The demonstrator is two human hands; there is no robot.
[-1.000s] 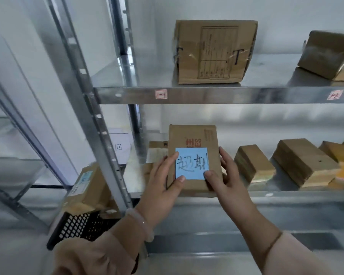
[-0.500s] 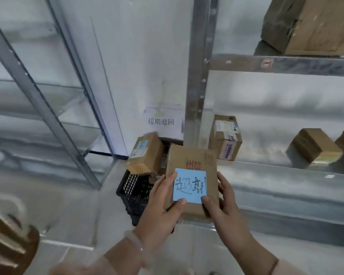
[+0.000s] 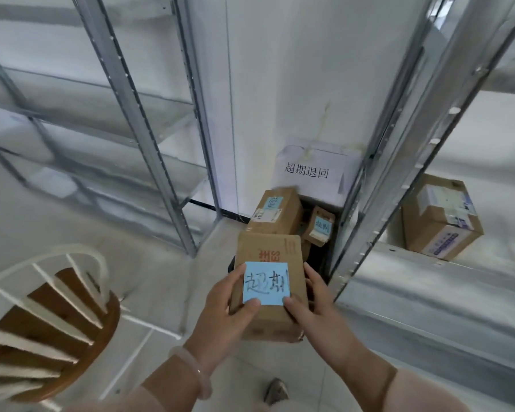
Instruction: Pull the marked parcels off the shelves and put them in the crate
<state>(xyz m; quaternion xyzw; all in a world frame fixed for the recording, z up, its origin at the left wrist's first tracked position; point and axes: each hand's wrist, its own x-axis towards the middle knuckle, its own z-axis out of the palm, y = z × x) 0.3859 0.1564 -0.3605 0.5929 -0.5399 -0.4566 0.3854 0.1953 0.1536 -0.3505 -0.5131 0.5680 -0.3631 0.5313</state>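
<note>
Two steel racks flank this corner; the right rack [image 3: 378, 185] stands just beside the crate [image 3: 318, 263]. The crate is mostly hidden behind my load (only dark slivers show). A tagged box [image 3: 275, 212] sits in it. I hold the marked parcel [image 3: 268, 251] above the crate, label up, probably ready for lowering. My left hand [image 3: 220, 304] and right hand [image 3: 312, 304] clasp its sides, with my thumbs on the blue note [image 3: 266, 283]. My fingers underneath are unseen.

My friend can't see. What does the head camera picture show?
A left hand and right hand hold a cardboard parcel with a blue note above a black crate holding a big parcel and a small parcel, both blue-noted. Metal shelves flank it; a paper sign hangs behind.
</note>
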